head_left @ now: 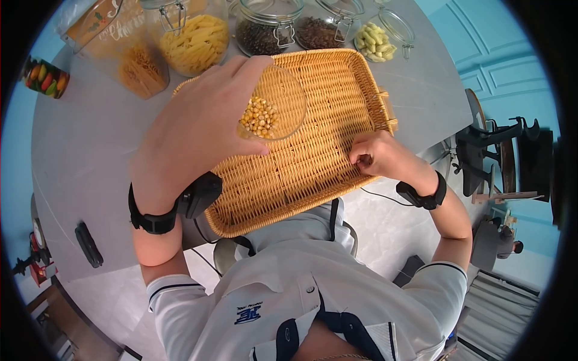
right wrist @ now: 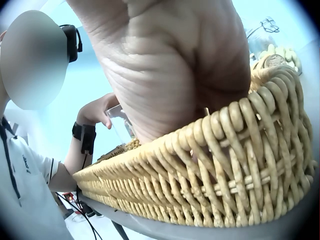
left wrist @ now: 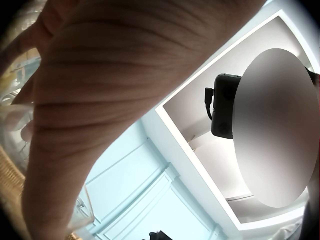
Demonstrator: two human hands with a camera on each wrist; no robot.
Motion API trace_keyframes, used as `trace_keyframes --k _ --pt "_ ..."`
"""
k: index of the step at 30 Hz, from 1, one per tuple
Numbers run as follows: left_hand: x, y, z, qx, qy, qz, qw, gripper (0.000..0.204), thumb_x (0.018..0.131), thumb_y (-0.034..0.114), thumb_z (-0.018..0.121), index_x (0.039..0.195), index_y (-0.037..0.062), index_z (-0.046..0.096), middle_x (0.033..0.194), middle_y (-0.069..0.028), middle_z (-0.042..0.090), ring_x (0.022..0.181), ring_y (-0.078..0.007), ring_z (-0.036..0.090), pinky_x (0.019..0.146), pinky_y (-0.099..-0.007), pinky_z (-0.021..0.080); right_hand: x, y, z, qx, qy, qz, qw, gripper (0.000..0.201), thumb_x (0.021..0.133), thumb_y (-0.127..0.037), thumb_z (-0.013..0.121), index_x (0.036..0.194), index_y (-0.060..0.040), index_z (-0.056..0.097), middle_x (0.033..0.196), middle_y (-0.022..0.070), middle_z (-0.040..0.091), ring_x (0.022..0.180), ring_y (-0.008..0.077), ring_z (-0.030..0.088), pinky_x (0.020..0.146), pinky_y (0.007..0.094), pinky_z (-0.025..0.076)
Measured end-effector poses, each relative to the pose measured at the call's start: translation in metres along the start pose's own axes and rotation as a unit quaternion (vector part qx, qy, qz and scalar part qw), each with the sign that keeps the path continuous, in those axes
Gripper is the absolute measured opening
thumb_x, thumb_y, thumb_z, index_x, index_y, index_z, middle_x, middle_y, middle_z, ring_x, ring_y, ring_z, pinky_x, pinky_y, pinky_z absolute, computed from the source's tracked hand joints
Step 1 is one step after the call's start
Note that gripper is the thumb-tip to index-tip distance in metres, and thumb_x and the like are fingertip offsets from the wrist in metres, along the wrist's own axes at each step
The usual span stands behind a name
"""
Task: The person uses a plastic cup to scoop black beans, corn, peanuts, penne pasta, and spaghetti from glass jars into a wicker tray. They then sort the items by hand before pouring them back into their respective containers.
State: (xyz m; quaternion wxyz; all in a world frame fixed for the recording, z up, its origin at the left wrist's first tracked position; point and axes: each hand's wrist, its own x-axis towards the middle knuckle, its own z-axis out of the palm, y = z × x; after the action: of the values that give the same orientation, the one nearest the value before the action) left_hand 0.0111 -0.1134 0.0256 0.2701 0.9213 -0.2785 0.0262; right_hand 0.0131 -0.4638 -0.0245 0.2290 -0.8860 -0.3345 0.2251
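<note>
My left hand (head_left: 201, 111) grips a clear container (head_left: 289, 99) by its side, thumb and fingers spread around it. Yellow corn kernels (head_left: 260, 117) lie together inside. Below it is a shallow rectangular wicker basket (head_left: 319, 174), and the container overlaps its left part in the head view. My right hand (head_left: 385, 155) reaches down inside the basket at its right side, fingers curled in. A dark patch shows between those fingers, and I cannot tell whether they hold something. In the right wrist view the woven wall (right wrist: 200, 175) hides the fingertips.
Along the back stand a pasta jar (head_left: 195, 45), a clear box (head_left: 141, 66) of thin pasta, two jars of dark contents (head_left: 265, 39) and a jar of pale green pieces (head_left: 374, 43). A patterned tin (head_left: 47, 78) is far left. A black object (head_left: 89, 243) lies on the grey table (head_left: 78, 162).
</note>
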Motion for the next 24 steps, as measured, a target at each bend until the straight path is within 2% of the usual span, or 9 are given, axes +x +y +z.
trace_keyframes --k 2,5,8,9,12,15,19,22,24 --pt "0.000 0.000 0.000 0.006 0.002 0.003 1.000 0.097 0.063 0.033 0.089 0.145 0.0097 0.043 0.138 -0.0130 0.058 0.129 -0.0375 0.054 0.102 -0.0433 0.048 -0.001 0.006 0.000 0.050 0.011 0.018 0.999 0.018 0.069 0.011 0.071 0.084 0.0018 0.070 0.081 0.0094 0.065 0.070 0.0218 0.066 0.062 0.0317 0.052" --pt "0.001 0.002 0.000 0.018 0.005 0.005 1.000 0.096 0.064 0.034 0.089 0.145 0.0103 0.044 0.138 -0.0121 0.058 0.128 -0.0368 0.054 0.102 -0.0429 0.048 0.000 0.008 -0.001 0.074 0.032 0.028 0.996 0.018 0.070 0.011 0.071 0.085 0.0024 0.070 0.081 0.0070 0.066 0.071 0.0158 0.066 0.063 0.0272 0.052" --pt "0.002 0.004 0.000 0.021 0.012 0.020 0.999 0.095 0.064 0.036 0.089 0.145 0.0108 0.045 0.138 -0.0111 0.059 0.128 -0.0358 0.055 0.102 -0.0425 0.048 0.008 0.008 -0.011 0.220 0.060 0.061 0.972 0.018 0.070 0.007 0.073 0.088 0.0027 0.071 0.081 0.0030 0.070 0.074 0.0099 0.065 0.067 0.0274 0.054" --pt "0.003 0.005 0.001 0.021 0.015 0.028 0.999 0.095 0.064 0.036 0.089 0.144 0.0109 0.046 0.138 -0.0107 0.059 0.127 -0.0355 0.055 0.102 -0.0424 0.048 0.011 0.001 -0.021 0.275 0.080 0.049 0.957 0.016 0.075 0.007 0.073 0.089 0.0023 0.073 0.085 0.0012 0.071 0.077 0.0074 0.064 0.072 0.0252 0.055" --pt "0.004 0.008 0.004 0.016 0.029 0.041 0.999 0.095 0.062 0.036 0.089 0.144 0.0117 0.047 0.137 -0.0100 0.060 0.126 -0.0347 0.056 0.101 -0.0422 0.049 0.028 -0.041 -0.050 0.298 0.133 -0.009 0.945 0.015 0.078 0.007 0.072 0.092 0.0016 0.074 0.089 0.0035 0.072 0.083 0.0096 0.067 0.079 0.0251 0.058" --pt "0.004 0.008 0.005 0.023 0.039 0.045 0.998 0.095 0.062 0.035 0.090 0.145 0.0129 0.047 0.136 -0.0096 0.061 0.125 -0.0342 0.057 0.100 -0.0422 0.049 0.048 -0.071 -0.056 0.300 0.136 -0.100 0.939 0.015 0.082 0.007 0.071 0.096 0.0018 0.075 0.093 0.0054 0.073 0.089 0.0131 0.070 0.084 0.0274 0.060" --pt "0.005 0.009 0.003 0.027 0.035 0.040 0.998 0.095 0.063 0.034 0.091 0.145 0.0141 0.048 0.136 -0.0093 0.061 0.125 -0.0338 0.057 0.099 -0.0425 0.049 0.069 -0.085 -0.045 0.287 0.101 -0.173 0.937 0.019 0.086 0.006 0.070 0.104 0.0025 0.075 0.098 0.0089 0.074 0.090 0.0182 0.073 0.087 0.0307 0.061" --pt "0.006 0.008 0.003 0.024 0.032 0.039 0.998 0.095 0.062 0.034 0.091 0.145 0.0145 0.048 0.136 -0.0092 0.061 0.125 -0.0335 0.058 0.100 -0.0427 0.049 0.072 -0.088 -0.044 0.239 0.117 -0.141 0.953 0.018 0.087 0.004 0.072 0.104 0.0028 0.075 0.099 0.0090 0.074 0.090 0.0168 0.073 0.088 0.0301 0.061" --pt "0.006 0.009 0.003 0.025 0.030 0.036 0.999 0.096 0.062 0.034 0.091 0.145 0.0145 0.048 0.136 -0.0092 0.061 0.125 -0.0335 0.057 0.100 -0.0429 0.049 0.073 -0.089 -0.043 0.270 0.111 -0.113 0.950 0.016 0.086 0.007 0.073 0.101 0.0023 0.076 0.098 0.0083 0.074 0.093 0.0169 0.072 0.087 0.0292 0.060"
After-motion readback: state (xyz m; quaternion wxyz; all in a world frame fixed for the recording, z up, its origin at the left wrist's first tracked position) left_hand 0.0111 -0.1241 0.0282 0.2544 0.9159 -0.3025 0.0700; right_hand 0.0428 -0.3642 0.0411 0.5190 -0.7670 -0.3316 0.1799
